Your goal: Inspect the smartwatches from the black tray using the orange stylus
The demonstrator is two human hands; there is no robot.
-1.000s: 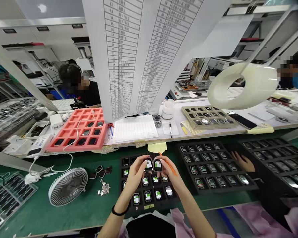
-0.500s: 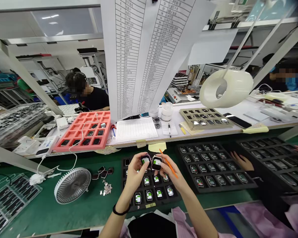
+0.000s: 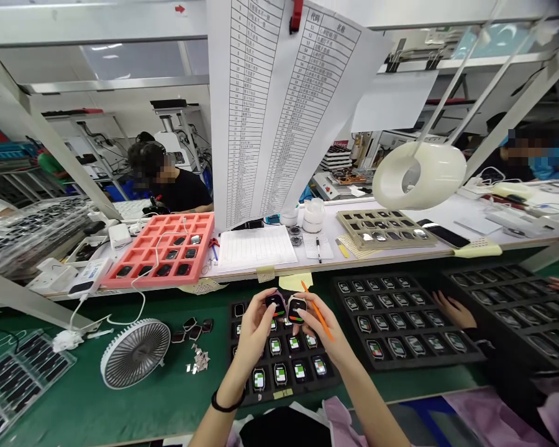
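Your left hand (image 3: 254, 329) pinches 1 black square smartwatch (image 3: 276, 305), your right hand (image 3: 323, 329) pinches a second black square smartwatch (image 3: 297, 309) and a thin orange stick (image 3: 320, 318), the 2 watches almost touching above a black foam tray (image 3: 331, 372), white round fan (image 3: 135, 354) at 9 o'clock.
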